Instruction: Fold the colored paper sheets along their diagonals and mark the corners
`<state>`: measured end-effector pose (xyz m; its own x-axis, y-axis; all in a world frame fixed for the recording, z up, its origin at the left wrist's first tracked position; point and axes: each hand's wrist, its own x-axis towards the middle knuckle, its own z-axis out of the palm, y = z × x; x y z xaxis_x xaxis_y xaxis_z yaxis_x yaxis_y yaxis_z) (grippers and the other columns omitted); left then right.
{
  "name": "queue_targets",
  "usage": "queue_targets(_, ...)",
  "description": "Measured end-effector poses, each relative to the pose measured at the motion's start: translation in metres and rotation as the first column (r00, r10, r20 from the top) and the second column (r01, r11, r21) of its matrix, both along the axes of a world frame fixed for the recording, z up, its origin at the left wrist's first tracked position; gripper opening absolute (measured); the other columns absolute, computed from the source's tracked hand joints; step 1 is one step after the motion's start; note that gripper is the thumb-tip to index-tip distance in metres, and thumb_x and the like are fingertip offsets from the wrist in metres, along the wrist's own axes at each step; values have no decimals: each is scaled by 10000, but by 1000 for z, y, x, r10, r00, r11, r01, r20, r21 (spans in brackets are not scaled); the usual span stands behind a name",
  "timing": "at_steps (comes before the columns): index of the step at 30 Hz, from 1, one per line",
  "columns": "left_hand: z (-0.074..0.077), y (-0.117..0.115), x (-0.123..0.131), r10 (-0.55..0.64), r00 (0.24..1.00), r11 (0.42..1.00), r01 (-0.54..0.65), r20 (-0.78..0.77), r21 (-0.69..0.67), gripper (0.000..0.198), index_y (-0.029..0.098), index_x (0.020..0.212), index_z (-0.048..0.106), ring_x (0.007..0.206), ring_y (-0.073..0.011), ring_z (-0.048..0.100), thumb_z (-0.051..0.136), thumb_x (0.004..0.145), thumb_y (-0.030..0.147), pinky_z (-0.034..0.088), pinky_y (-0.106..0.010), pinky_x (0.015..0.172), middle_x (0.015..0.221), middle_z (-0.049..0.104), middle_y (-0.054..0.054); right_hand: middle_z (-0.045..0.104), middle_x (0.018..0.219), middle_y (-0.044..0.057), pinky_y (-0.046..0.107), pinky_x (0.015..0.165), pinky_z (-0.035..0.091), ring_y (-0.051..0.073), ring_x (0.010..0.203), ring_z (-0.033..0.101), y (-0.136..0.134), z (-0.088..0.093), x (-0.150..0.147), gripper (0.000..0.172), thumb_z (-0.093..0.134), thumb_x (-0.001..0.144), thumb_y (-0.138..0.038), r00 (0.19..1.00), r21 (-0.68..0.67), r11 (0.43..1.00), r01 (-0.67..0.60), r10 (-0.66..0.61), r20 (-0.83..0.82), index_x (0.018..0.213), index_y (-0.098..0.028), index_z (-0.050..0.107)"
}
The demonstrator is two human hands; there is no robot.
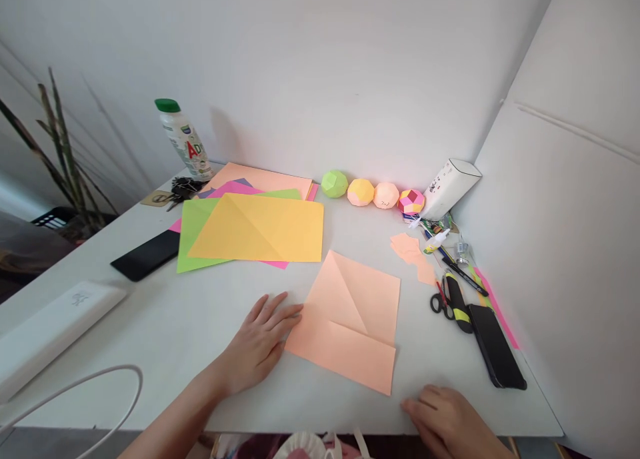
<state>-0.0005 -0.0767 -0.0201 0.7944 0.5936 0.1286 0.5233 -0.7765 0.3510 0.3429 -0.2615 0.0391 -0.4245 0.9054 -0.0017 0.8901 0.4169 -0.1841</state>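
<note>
A peach sheet of paper lies on the white desk. Its near side is folded up in a band, and a slanting crease runs across the upper part. My left hand rests flat at the paper's left edge, fingers stretched out, the fingertips touching it or just beside it. Down near the desk's front edge, right of the paper and apart from it, is my right hand. Its fingers are curled together, and nothing shows in them.
Yellow paper and green paper are stacked at the back left, near a bottle. Several paper balls line the wall. Scissors, a cutter, a phone and peach scraps lie right. A white case is left.
</note>
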Motion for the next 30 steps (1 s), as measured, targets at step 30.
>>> queue_targets(30,-13,10,-5,162,896,973,-214,413,82,226,224,996,643,1023,-218,651,435,932,281,567,-328,844,1035,698,-64,598,832,47,369,732,469,218,849,494,71,-36,-19,123,606,867,-284,872,88,941,326,-263,-412,961,-205,617)
